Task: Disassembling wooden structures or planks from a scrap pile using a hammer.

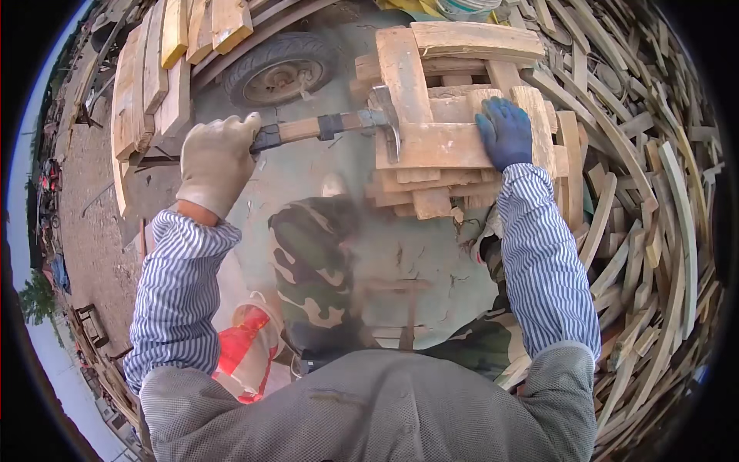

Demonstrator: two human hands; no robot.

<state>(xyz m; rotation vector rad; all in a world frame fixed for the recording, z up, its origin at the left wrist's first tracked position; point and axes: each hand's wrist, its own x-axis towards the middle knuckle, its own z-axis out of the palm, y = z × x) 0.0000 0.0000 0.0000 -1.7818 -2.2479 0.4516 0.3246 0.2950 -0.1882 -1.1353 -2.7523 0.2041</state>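
Observation:
My left hand [219, 162], in a pale work glove, is closed round the handle of a claw hammer [300, 129]. Dark tape wraps the wooden handle in places, and the metal head lies over the left edge of a stack of rough boards [416, 77]. At the stack's right side my right hand [506, 133], in a blue glove, is closed over the end of a wooden board [443, 146]. Its fingertips are partly hidden, so how far they reach round the wood does not show. Boards in the stack lie crosswise on one another.
A wheel with a black tyre [281, 71] stands beyond the hammer. Planks [146, 85] are piled at the far left, and a large heap of loose timber [654, 208] fills the right. A red and white bucket or sack [250, 346] sits by my left leg.

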